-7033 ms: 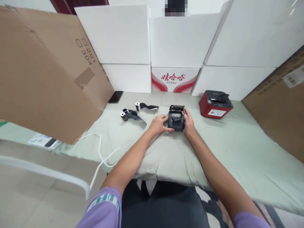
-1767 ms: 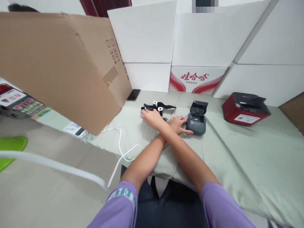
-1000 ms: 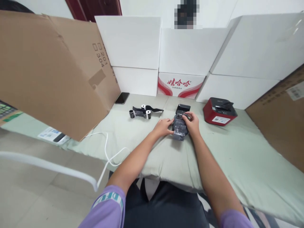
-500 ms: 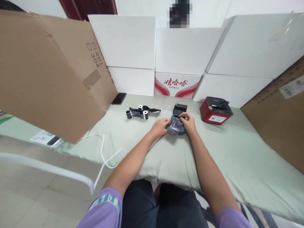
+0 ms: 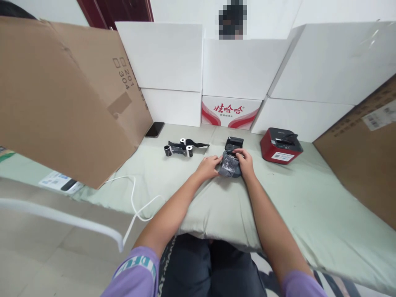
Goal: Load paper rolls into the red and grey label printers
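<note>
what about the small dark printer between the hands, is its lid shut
No, the lid stands open at the far side of the small dark printer.

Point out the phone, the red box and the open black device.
Phone (image 5: 155, 129): head view, middle of its screen.
Red box (image 5: 267, 150): head view, red side.
Open black device (image 5: 235, 140): head view, raised lid.

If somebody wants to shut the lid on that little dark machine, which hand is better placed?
Probably the right hand: its fingertips are just below the raised lid. The left hand is lower, at the left side of the machine.
</note>
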### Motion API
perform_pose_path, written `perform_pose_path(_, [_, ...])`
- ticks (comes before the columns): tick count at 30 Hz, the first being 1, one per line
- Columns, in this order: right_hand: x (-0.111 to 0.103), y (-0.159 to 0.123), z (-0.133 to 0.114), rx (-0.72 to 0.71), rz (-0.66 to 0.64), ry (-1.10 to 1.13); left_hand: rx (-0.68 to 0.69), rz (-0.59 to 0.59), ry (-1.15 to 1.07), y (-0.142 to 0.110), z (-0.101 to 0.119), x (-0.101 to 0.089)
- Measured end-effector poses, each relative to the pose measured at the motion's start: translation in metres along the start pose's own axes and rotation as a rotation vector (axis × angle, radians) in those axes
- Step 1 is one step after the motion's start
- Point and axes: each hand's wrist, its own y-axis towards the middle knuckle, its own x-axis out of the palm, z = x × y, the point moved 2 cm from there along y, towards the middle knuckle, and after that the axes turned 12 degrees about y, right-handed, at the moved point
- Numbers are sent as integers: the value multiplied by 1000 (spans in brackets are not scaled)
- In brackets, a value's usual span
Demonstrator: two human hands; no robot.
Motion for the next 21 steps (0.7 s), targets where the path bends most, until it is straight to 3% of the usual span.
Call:
perform_pose_path(18, [-1, -5, -14, -80, -31, -216, 2, -2, 9, 1, -2, 1])
perform_pose_path(21, [-4, -5, -10, -119, 39, -218, 1, 1, 19, 1, -1, 1])
